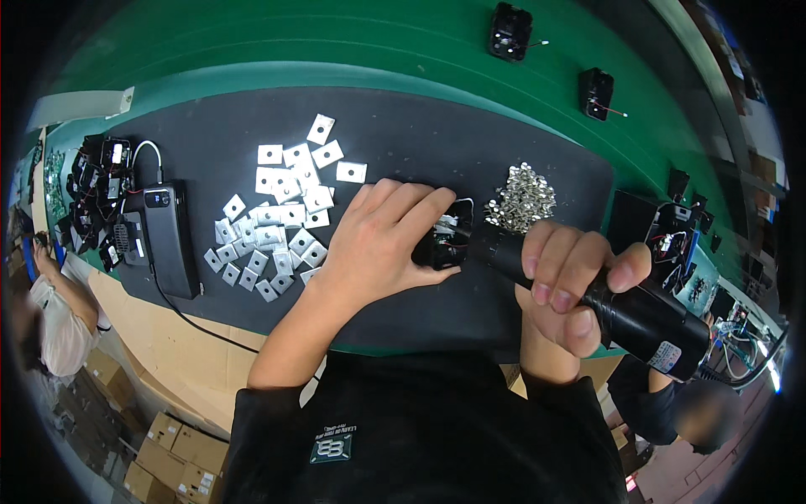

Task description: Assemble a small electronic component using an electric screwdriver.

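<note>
My left hand (378,239) grips a small black plastic housing (453,239) near the middle of the dark mat, fingers over its far side and thumb along its near side. Wires and a shiny part show inside the housing. My right hand (575,277) is wrapped round a black electric screwdriver (651,323), which lies tilted with its front end pointing left at the housing. Whether its tip touches anything inside is hidden. Beyond the screwdriver is a heap of small shiny screws (522,199). Left of my left hand lie several square metal plates (269,237) with centre holes.
On the left are a black phone-like device (170,244) with cables and a stack of black housings (96,181). More housings (672,235) stand at right. Two housings (510,32) lie on the green surface (336,42) beyond the mat (403,126). Other people are at both sides.
</note>
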The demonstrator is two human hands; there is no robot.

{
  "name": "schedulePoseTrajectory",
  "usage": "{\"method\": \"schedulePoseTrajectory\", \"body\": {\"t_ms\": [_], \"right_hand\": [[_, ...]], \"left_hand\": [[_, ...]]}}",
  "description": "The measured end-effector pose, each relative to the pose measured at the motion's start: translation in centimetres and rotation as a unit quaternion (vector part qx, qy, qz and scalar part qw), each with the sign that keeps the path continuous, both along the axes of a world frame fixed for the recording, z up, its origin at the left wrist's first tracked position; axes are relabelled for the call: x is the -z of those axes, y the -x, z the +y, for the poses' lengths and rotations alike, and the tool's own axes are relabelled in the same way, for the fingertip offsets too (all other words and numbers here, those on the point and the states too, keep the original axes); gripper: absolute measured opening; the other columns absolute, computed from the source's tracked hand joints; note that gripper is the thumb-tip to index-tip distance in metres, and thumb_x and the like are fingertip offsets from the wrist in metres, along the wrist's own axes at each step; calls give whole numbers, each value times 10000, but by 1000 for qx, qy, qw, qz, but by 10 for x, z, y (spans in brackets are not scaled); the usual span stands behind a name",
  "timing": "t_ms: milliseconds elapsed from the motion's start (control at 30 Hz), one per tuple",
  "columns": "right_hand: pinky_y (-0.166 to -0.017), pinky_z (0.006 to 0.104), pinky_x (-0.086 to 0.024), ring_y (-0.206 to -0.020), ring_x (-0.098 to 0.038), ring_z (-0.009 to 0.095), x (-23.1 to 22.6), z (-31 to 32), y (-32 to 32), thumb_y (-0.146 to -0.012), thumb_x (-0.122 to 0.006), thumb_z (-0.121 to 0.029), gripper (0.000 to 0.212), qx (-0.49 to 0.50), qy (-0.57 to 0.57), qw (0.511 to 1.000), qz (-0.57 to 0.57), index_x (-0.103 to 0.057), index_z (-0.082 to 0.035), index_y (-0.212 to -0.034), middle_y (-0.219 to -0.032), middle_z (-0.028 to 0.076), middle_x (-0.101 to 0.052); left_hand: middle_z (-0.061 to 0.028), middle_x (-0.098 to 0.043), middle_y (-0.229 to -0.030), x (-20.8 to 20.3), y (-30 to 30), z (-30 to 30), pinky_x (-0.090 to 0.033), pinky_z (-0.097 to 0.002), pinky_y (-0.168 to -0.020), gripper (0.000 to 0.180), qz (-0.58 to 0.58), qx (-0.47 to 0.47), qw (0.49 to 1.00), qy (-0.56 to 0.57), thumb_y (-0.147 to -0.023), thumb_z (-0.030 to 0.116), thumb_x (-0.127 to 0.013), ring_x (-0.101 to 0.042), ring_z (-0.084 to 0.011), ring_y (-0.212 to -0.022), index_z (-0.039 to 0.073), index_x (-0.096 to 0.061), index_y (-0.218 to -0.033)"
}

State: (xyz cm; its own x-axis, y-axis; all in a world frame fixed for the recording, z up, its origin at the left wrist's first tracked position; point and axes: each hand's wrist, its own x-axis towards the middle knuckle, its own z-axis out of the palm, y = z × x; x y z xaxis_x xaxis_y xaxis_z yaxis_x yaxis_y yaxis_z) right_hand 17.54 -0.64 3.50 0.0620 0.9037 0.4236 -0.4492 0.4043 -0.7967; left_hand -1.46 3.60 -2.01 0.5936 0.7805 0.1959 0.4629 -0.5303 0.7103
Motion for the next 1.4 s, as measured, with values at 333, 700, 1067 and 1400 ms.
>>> {"method": "schedulePoseTrajectory", "body": {"t_ms": [333,700,1067,1400], "right_hand": [[-672,324,-382,-614,-439,112,7,17,-24,-812,-591,-143,575,200,6,979,-49,-380,-133,-1347,-693,-11,-440],[-640,311,-364,-624,-426,109,16,8,-31,-823,-532,-74,537,181,1,982,54,-301,-103,-1308,-692,8,-403],[-763,310,-373,-694,-442,106,8,-19,-53,-874,-541,-123,507,166,-15,985,38,-325,-85,-1331,-730,1,-389],[-642,275,-340,-641,-412,101,-2,-20,-26,-831,-553,-103,526,202,-9,972,117,-346,-110,-1315,-714,2,-385]], "left_hand": [[-84,-588,-1075,2,-6,1,-436,-363,-800,732,6,6,999,-33,-570,307,-829,-549,-261,-932,51,-546,-1195],[-139,-538,-1190,-5,15,-5,-381,-452,-914,758,-86,-98,990,-56,-652,367,-796,-509,-324,-1078,26,-477,-1248],[-145,-585,-1156,-72,229,22,-338,-414,-950,763,129,-458,853,-213,-615,379,-804,-544,-283,-1092,46,-508,-1234],[-212,-565,-1255,-36,369,103,-398,-424,-990,801,294,-563,760,-139,-729,614,-686,-519,-346,-1185,43,-551,-1275]]}}
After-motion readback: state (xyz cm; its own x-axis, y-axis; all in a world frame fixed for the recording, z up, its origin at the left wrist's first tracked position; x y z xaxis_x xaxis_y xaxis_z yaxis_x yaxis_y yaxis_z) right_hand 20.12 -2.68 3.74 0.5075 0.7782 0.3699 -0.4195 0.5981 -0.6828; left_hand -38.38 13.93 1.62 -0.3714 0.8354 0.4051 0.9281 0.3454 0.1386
